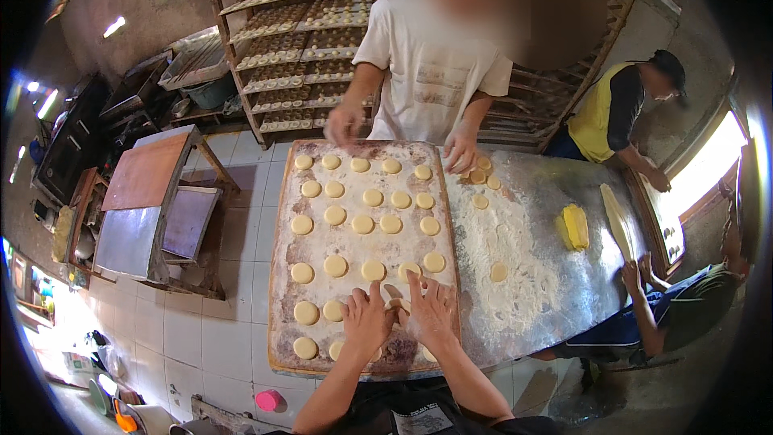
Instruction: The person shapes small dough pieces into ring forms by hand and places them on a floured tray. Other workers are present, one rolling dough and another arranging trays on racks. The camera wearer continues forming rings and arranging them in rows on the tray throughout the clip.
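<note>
Rows of pale, flat dough rounds (362,225) lie on a floured wooden board (282,290) in front of me. My left hand (366,321) and my right hand (431,314) are over its near part, side by side. Between them is another dough round (397,304), partly covered by my thumbs and fingers; both hands seem to grip its edges. My index fingertips point toward two rounds just beyond. Some rounds under my wrists are partly hidden.
Across the board stands a person in a white shirt, one hand by stacked dough rounds (481,169). Flour (507,258) covers part of the metal table (547,306). A yellow dough lump (575,227) and long dough strip (618,221) lie right, near two people. Behind is a loaded rack (233,40).
</note>
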A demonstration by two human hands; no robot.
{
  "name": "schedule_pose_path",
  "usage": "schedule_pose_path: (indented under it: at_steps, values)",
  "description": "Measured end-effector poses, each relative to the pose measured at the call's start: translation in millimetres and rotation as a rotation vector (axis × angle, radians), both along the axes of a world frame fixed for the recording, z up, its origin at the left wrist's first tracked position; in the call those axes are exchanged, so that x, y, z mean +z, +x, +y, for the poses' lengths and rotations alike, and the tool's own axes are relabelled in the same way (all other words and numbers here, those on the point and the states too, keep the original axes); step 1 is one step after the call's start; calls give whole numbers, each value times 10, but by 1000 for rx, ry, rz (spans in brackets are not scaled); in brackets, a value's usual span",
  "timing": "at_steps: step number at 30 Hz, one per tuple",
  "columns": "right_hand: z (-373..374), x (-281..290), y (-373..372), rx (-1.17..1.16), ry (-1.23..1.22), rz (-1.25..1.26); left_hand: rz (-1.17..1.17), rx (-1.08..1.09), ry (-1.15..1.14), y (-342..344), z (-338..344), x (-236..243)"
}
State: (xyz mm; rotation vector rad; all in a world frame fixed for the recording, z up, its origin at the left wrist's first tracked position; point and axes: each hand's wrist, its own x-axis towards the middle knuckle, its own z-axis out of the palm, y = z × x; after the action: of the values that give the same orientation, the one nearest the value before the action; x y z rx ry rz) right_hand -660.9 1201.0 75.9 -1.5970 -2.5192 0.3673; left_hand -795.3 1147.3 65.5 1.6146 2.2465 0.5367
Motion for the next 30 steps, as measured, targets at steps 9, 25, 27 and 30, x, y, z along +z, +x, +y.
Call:
schedule_pose_path:
  at_steps: [9, 25, 27, 30]
  values:
    - [-366, 36, -109, 337, -247, -26, 156, 164, 15, -430, -213, -67]
    - [-246, 7, 896, 98, -679, 573, -280, -48, -176, -606, -298, 660]
    - [37, -37, 1480, -105, -427, 508, -374, -137, -156, -242, -95, 726]
    - [420, -170, 2329, -287, -182, 516, -504, -460, -46, 501, 327, 536]
